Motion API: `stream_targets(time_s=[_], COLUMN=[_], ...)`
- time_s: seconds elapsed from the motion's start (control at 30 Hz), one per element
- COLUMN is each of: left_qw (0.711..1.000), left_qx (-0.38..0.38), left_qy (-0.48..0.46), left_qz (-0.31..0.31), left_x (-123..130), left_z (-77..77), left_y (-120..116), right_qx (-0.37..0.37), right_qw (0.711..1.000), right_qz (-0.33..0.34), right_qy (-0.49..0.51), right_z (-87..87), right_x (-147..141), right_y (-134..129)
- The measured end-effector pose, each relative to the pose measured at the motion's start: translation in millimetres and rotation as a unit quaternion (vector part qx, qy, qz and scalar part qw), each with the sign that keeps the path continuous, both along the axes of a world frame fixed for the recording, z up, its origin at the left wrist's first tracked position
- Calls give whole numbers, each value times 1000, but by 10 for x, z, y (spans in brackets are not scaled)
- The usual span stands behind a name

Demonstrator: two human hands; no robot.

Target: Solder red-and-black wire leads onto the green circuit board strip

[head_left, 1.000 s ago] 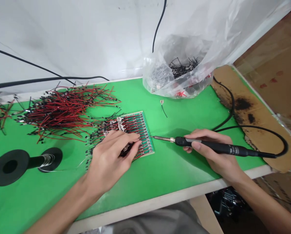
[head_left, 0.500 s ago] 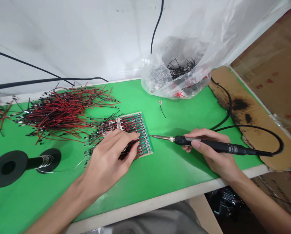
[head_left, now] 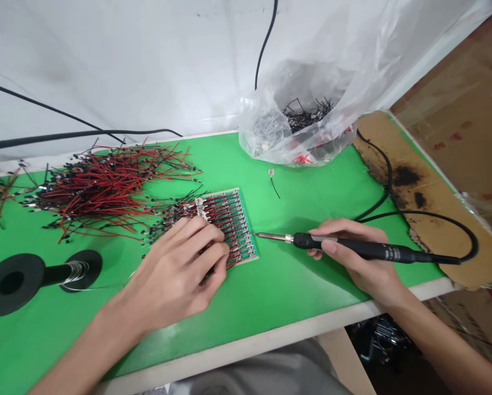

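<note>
My right hand (head_left: 359,255) is wrapped round the handle of a soldering iron (head_left: 348,245). The iron's metal tip points left, close to the right edge of a green circuit board (head_left: 241,222). Rows of red and black wires (head_left: 219,213) lie across the board, their soldered ends near that edge. Over the board's lower left part rests my left hand (head_left: 184,269), fingers curled and pressed together; what they hold, if anything, is hidden. A thin strand of solder runs from a black spool (head_left: 79,271) towards this hand.
Behind the board lies a heap of red and black wires (head_left: 101,192). A clear plastic bag (head_left: 266,134) with black wires stands at the back. A single short black wire (head_left: 274,187) lies on the green mat (head_left: 312,186). Scorched cardboard (head_left: 419,192) and the iron's cable (head_left: 472,225) are at right.
My left hand has drawn slightly left and down along the board, its fingers curling in more. The iron's tip has shifted very slightly downwards; my right hand is almost still.
</note>
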State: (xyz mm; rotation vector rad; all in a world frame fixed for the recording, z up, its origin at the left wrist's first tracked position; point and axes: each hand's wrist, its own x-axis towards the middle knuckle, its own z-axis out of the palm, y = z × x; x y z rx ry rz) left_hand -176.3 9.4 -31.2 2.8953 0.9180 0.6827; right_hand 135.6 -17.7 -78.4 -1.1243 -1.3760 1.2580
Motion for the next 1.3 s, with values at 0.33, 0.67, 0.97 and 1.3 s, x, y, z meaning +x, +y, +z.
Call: stream_targets(time_s=[0.33, 0.67, 0.97, 1.3], left_qw=[1000, 998, 998, 996], left_qx=[17, 38, 46, 68], left_qy=[-12, 47, 43, 50], left_qz=[22, 11, 2, 3], left_x=[-6, 9, 3, 10], left_z=[79, -42, -47, -71], left_y=[-10, 6, 12, 25], right_qx=[1, 16, 34, 59], right_qw=[1000, 1000, 999, 998], right_qz=[3, 11, 17, 12], right_qy=[-8, -6, -15, -30], right_z=[48, 7, 10, 27], right_x=[-7, 3, 0, -10], right_y=[4, 6, 19, 19])
